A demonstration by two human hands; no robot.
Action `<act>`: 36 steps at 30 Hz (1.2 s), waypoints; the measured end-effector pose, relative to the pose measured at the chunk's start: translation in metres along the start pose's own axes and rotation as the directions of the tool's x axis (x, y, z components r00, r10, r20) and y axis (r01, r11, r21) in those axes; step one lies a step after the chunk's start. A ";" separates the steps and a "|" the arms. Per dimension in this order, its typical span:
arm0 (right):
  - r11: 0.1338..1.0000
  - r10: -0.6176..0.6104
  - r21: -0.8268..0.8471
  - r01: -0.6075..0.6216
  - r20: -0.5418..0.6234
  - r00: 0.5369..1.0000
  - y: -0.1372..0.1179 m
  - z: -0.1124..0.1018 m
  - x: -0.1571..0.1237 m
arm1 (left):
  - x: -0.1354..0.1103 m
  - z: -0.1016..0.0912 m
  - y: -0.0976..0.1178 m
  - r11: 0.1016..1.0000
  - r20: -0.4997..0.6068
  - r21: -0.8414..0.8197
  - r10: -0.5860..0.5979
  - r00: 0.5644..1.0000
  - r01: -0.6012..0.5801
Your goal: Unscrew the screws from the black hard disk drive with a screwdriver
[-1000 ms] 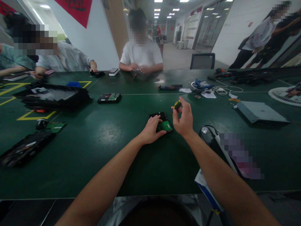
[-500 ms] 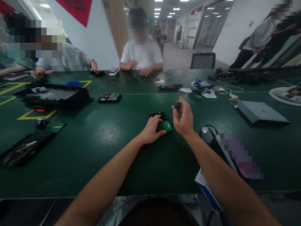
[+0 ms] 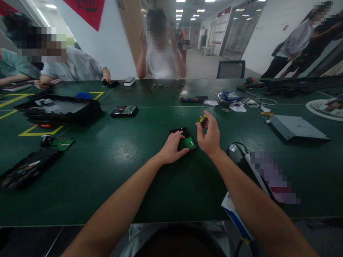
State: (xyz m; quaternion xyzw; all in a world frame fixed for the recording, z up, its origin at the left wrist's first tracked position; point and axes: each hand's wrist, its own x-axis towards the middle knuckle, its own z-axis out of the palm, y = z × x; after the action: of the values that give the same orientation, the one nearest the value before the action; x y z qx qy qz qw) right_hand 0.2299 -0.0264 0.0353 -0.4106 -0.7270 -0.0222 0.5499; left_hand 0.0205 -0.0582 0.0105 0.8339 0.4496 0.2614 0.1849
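My left hand [image 3: 173,148] lies across a flat black device with a green circuit board [image 3: 189,143] on the table. The fingers reach over its far part and the thumb rests at its near side, steadying it. My right hand [image 3: 210,137] is raised just right of the device, fingers closed round a small screwdriver with a yellow and black handle [image 3: 203,120]. The screwdriver's shaft is too small or hidden to make out, and I cannot tell whether its tip touches the device.
Another opened device [image 3: 124,111] lies further off, with a black tray [image 3: 60,109] to the left. A dismantled black casing [image 3: 30,167] is at the near left. On the right are a silver metal box [image 3: 298,127] and tangled cables [image 3: 232,95]. People sit across the table.
The screwdriver handle has turned in my right fingers, showing more yellow. My left hand and the device have stayed put. The person opposite has raised both hands from the table.
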 end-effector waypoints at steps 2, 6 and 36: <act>1.000 -0.007 0.009 0.007 -0.001 1.000 0.000 0.000 0.000 | -0.001 -0.002 0.002 1.000 0.001 0.010 -0.003 1.000 0.003; 1.000 0.000 0.000 0.000 -0.002 1.000 0.000 0.000 0.001 | -0.002 -0.003 0.004 1.000 0.012 0.012 0.001 1.000 -0.002; 1.000 -0.021 -0.003 0.021 -0.001 1.000 -0.005 -0.005 0.004 | -0.001 -0.001 -0.002 0.999 0.023 0.031 0.006 1.000 -0.007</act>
State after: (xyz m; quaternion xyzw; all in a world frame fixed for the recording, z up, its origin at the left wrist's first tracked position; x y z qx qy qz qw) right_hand 0.2307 -0.0297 0.0421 -0.4037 -0.7311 -0.0293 0.5492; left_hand 0.0185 -0.0578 0.0102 0.8411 0.4486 0.2453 0.1763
